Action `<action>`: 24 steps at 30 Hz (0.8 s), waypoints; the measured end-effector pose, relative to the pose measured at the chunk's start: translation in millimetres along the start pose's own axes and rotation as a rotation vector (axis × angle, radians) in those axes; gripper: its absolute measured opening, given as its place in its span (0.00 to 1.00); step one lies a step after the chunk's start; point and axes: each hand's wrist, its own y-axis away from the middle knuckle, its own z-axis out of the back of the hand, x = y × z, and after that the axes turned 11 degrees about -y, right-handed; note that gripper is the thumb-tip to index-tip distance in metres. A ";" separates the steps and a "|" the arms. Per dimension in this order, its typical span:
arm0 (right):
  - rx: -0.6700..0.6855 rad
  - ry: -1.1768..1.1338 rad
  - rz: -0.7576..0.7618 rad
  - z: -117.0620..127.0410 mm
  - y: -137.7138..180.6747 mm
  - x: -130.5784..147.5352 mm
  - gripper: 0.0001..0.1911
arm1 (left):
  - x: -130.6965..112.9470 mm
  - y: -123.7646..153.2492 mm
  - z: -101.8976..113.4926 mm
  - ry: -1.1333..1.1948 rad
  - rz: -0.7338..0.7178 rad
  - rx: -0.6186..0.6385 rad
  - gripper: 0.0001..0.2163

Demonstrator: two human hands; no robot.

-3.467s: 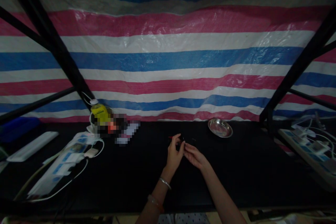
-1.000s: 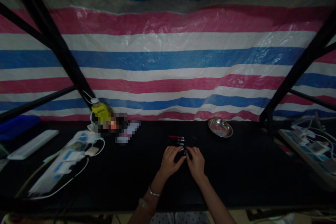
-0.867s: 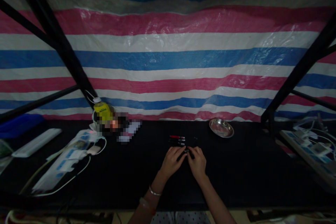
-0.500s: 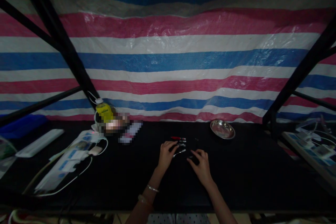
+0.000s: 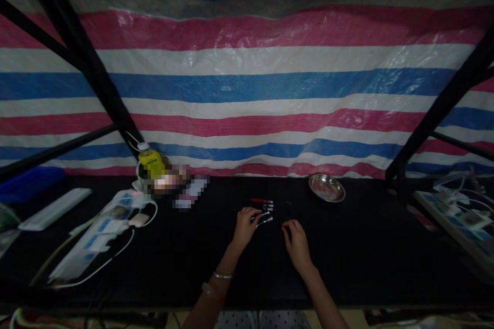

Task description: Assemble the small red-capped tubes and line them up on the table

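Observation:
My left hand (image 5: pixel 244 226) is low over the black table, its fingers pinched at one slim item with a silver end (image 5: pixel 265 214); their exact kind is too small to tell. Just nearer lies another slim silver-ended item (image 5: pixel 266 220). Beyond the fingers is a red slim item with a silver end (image 5: pixel 259 200), with a dark silver-tipped one (image 5: pixel 269 207) beside it. My right hand (image 5: pixel 298 244) rests to the right, fingers curled together; whatever they hold, if anything, is hidden. A tiny dark piece (image 5: pixel 288 203) lies beyond it.
A round steel dish (image 5: pixel 327 187) sits at the back right. To the left are a yellow bottle (image 5: pixel 152 163), a white power strip (image 5: pixel 102 234) with cables, and a blue tray (image 5: pixel 33 184). More plugs (image 5: pixel 473 220) are at far right. A striped sheet (image 5: pixel 247 82) hangs behind.
My right hand has drawn slightly right and its thumb and fingers have closed together. The left hand stays at the row of slim items. The view has shifted a little.

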 end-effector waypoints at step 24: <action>-0.067 0.186 -0.032 -3.2 -17.5 -11.0 0.19 | -5.5 5.9 5.6 -0.137 -0.199 0.149 0.12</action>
